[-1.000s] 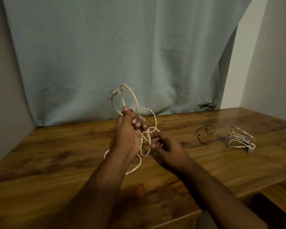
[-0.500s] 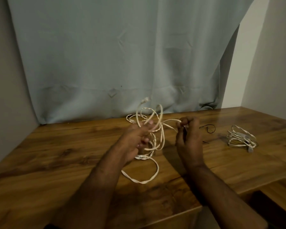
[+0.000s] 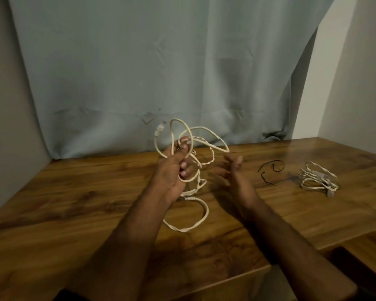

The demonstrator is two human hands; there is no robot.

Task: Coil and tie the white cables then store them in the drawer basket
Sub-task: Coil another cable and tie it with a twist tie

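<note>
A wooden table [image 3: 78,205] with dark grain runs across the view. Behind it hangs a pale blue-grey curtain [image 3: 139,68], its hem reaching the table's back edge. Plain walls [image 3: 356,83] stand to either side. A lower wooden surface [image 3: 371,253] shows at the bottom right corner.

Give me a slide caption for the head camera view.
Left hand gripping white cable loops; right hand open beside.

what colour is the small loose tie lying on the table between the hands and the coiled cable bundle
Black. The thin tie shows plainly against the brown wooden table in the head view.
</note>
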